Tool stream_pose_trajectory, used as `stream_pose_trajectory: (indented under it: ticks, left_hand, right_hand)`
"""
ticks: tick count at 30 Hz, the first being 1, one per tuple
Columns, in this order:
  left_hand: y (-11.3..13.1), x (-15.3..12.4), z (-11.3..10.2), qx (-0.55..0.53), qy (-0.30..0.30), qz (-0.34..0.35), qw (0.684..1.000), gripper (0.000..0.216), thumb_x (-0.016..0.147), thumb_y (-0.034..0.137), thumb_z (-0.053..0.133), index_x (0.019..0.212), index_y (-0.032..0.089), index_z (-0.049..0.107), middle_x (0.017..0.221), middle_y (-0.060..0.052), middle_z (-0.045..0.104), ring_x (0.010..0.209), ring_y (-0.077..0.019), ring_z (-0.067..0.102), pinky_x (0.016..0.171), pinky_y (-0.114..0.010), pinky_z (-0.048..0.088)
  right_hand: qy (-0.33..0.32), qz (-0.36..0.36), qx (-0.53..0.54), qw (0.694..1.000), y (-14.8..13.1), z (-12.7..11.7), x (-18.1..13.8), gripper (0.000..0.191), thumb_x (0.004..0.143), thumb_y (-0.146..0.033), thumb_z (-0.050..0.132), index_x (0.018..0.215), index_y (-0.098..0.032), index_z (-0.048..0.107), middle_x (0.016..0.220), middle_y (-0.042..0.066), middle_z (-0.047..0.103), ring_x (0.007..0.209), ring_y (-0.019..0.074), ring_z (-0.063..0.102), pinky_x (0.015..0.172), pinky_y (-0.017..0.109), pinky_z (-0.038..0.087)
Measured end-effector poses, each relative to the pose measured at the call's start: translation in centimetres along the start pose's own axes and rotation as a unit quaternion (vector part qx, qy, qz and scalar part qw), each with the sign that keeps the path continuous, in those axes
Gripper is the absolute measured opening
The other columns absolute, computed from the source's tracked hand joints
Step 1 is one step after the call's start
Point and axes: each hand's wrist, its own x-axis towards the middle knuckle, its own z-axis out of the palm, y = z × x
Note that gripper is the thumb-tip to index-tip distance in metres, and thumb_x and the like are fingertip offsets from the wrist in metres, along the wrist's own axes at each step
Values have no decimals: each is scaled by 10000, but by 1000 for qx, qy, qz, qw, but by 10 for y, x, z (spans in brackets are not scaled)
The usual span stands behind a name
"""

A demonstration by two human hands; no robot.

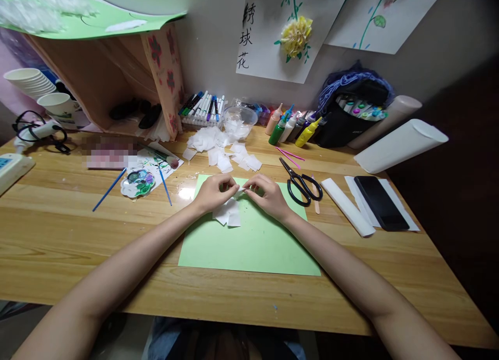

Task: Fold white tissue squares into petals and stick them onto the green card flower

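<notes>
My left hand (213, 194) and my right hand (268, 197) meet above a light green sheet of paper (249, 251). Thumb and fingertips of each are pinched together on a small piece of white paper (240, 191), which is mostly hidden by the fingers. Just below my left hand, several white paper squares (227, 214) lie overlapping on the green sheet. Beyond the sheet is a loose heap of similar white paper pieces (208, 140). Black-handled scissors (300, 180) rest at the sheet's upper right corner, beside my right hand.
Blue paintbrushes (109, 189) and a paint palette (138, 183) lie left. Markers (205, 107), a clear plastic bowl (240, 121) and paint bottles (277, 131) line the back. A white paper roll (346, 206) and a phone (381, 203) lie right. A decorated box (163, 79) stands back left.
</notes>
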Motion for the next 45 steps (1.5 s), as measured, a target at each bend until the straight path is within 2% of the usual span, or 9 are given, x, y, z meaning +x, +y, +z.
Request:
stream_pose_trajectory:
  ticks: [15, 23, 25, 28, 32, 36, 39, 41, 45]
  left_hand:
    - [0, -1, 1, -49, -8, 24, 998, 240, 852, 358, 528, 744, 154, 592, 692, 2, 597, 613, -104, 492, 589, -224, 362]
    - [-7, 3, 1, -49, 130, -41, 989, 202, 882, 325, 476, 740, 181, 487, 673, 20, 499, 618, -110, 455, 595, -236, 343]
    - [-9, 4, 1, -56, 173, -59, 982, 197, 888, 309, 462, 736, 184, 471, 664, 25, 477, 616, -109, 445, 596, -236, 337]
    - [-12, 5, 1, -81, 209, -78, 971, 186, 891, 299, 451, 744, 185, 462, 672, 27, 469, 611, -105, 445, 595, -232, 344]
    - [-12, 5, 1, -124, 169, -69, 975, 208, 874, 342, 487, 741, 182, 488, 661, 30, 474, 581, -97, 459, 572, -223, 366]
    - [-8, 4, 1, -133, 119, -40, 983, 224, 833, 366, 557, 728, 168, 542, 667, 21, 513, 595, -95, 467, 569, -219, 364]
    - [-6, 3, 1, -140, 98, -40, 984, 249, 802, 395, 600, 733, 156, 583, 656, 13, 537, 596, -97, 472, 563, -219, 365]
    - [-6, 3, 1, -160, 89, -48, 982, 273, 781, 418, 622, 737, 150, 602, 661, 6, 559, 600, -100, 492, 563, -218, 377]
    - [-7, 3, 1, -214, 68, -55, 973, 307, 744, 443, 659, 726, 139, 619, 662, -3, 591, 595, -99, 522, 560, -215, 396]
  right_hand:
    - [20, -83, -101, 991, 3, 2, -3, 64, 802, -160, 613, 823, -220, 607, 891, 46, 577, 871, 200, 534, 781, 357, 443]
    - [-22, -107, -66, 992, -1, 2, -4, 50, 800, -169, 602, 799, -216, 587, 879, 42, 625, 839, 190, 553, 760, 348, 442]
    - [-20, -62, -29, 997, -1, 2, -4, 36, 810, -183, 587, 792, -213, 576, 820, 28, 626, 773, 173, 561, 709, 324, 447]
    - [66, 89, 42, 993, 8, 2, -1, 54, 820, -247, 583, 816, -204, 551, 738, 3, 588, 656, 137, 537, 606, 279, 436]
    - [148, 232, 135, 952, 32, -1, 6, 238, 778, -331, 625, 923, -212, 480, 678, -35, 528, 579, 117, 513, 519, 243, 420]
    - [150, 218, 177, 948, 41, -5, 9, 355, 764, -351, 632, 1055, -233, 468, 1066, 57, 552, 872, 152, 596, 721, 299, 516]
    - [182, 182, 78, 963, 30, -6, 6, 312, 795, -332, 612, 1073, -229, 515, 1168, 87, 496, 1043, 185, 532, 904, 361, 467]
    - [194, 168, 37, 966, 19, -3, 3, 250, 819, -353, 594, 1021, -214, 542, 1091, 87, 522, 977, 189, 534, 871, 369, 470]
    - [97, 191, 161, 963, 3, 10, -2, 342, 804, -420, 622, 1043, -205, 509, 956, 56, 580, 777, 149, 569, 690, 303, 493]
